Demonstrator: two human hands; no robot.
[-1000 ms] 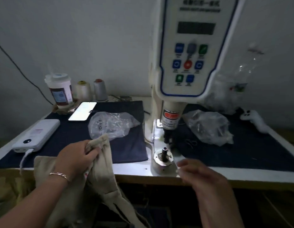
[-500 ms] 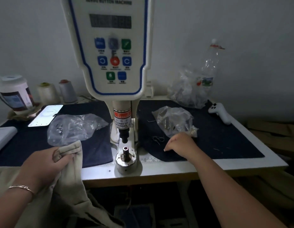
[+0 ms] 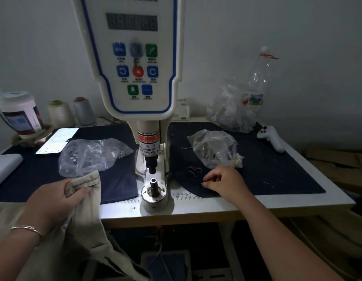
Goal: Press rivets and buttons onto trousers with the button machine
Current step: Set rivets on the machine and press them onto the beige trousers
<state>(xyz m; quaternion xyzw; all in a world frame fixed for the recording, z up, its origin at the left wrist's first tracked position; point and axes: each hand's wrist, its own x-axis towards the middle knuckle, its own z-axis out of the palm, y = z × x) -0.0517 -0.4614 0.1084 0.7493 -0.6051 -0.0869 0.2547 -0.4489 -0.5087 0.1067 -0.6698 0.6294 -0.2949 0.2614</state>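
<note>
Since half a second ago the right hand [image 3: 222,182] has settled lower on the dark cloth mat [image 3: 277,169], just in front of the clear bag of fasteners [image 3: 214,149]; a second ago it hovered near the machine's lower die [image 3: 153,191]. Its grip is now closed in a pinch, thumb and fingers curled together over a tiny bright speck at the fingertips, probably a rivet or button part, though it is too small to be sure. That suggests the step in hand is fetching the next fastener to load onto the die, with no pressing yet possible.

Meanwhile the left hand [image 3: 54,199] grips the beige trousers [image 3: 83,211] as before, fingers curled round a folded band at the top edge. The trousers sit left of the button machine [image 3: 135,78], at the counter [image 3: 196,207] front edge. Their long axis runs from that gripped band, which points up and toward the die, down and toward the viewer, where the fabric hangs off the counter.
</note>
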